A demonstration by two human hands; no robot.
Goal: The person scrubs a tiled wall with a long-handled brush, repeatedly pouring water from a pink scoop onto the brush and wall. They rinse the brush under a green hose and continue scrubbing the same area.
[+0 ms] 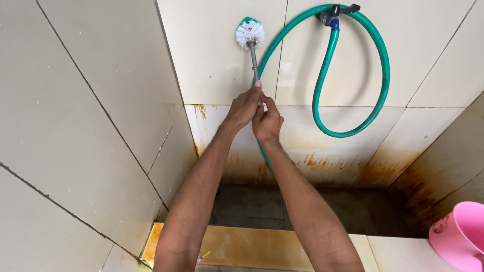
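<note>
A brush with a round white-bristled head (250, 33) and a thin grey metal shaft (254, 63) is pressed against the cream wall tile. My left hand (243, 107) and my right hand (267, 121) both grip the lower end of its shaft, right just under left. A green hose (384, 70) loops on the wall beside the brush, hanging from a tap (334, 15) at the top; part of it runs down behind my hands.
Cream tiled walls (91, 126) enclose a corner, with rust-orange stains along the lower tiles (322, 161). A dark wet floor (252, 206) lies below, behind a low tiled ledge (252, 247). A pink plastic container (461, 234) sits at the lower right.
</note>
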